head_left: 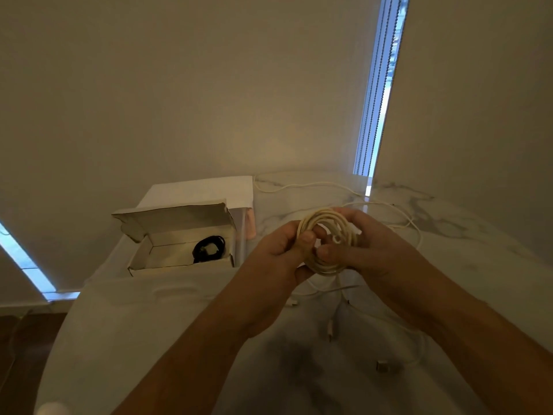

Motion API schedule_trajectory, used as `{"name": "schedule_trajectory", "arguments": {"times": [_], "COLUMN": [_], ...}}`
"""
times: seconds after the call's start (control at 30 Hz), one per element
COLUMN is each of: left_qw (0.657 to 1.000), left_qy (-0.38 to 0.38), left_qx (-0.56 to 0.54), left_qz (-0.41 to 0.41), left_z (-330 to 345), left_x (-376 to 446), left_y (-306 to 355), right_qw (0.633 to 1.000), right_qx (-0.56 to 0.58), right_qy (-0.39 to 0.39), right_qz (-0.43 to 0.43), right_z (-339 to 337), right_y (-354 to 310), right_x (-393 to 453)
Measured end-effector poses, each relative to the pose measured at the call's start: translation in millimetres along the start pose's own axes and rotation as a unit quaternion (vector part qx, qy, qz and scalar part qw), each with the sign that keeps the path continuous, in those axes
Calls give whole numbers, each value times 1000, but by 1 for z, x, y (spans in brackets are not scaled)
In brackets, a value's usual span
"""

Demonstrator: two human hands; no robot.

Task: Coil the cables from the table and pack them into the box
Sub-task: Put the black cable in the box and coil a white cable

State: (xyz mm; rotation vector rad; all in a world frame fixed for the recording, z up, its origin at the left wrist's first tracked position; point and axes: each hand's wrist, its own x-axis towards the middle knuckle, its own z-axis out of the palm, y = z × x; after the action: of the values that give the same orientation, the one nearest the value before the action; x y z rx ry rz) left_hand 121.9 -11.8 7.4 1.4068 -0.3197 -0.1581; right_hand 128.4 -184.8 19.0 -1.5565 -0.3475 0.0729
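Note:
A white cable wound into a coil is held above the marble table between both hands. My left hand pinches the coil's left side with thumb on top. My right hand grips its right side, fingers curled round the loops. To the left stands an open cardboard box with its lid up; a coiled black cable lies inside at the right end. More loose white cables trail over the table behind and below the hands.
A white paper bag or sheet lies behind the box. Cable plugs lie near the table's front right. The table ends in a curved edge at the left, with dark floor beyond. Walls close in behind.

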Motion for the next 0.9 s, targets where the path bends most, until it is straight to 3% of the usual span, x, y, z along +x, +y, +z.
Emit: {"name": "schedule_trajectory", "arguments": {"times": [0.2,0.37,0.47,0.67,0.9], "left_qw": [999,999,998,998,998], "left_qy": [31,42,56,69,64], "left_qx": [-5,-9,-6,7,-10], "left_qz": [12,11,5,0,6], "left_z": [-1,0,-1,-2,-3], "left_x": [2,2,2,2,0], "left_y": [-1,0,0,1,2], "right_qw": [991,947,929,938,973], "right_qx": [-79,-235,-271,-234,-69], "right_qy": [83,152,171,180,175], "right_qz": [-72,-158,-183,-182,-132], "right_z": [4,5,4,5,1], "right_y": [2,2,3,4,-1], "right_x": [0,-4,-3,-1,0]}}
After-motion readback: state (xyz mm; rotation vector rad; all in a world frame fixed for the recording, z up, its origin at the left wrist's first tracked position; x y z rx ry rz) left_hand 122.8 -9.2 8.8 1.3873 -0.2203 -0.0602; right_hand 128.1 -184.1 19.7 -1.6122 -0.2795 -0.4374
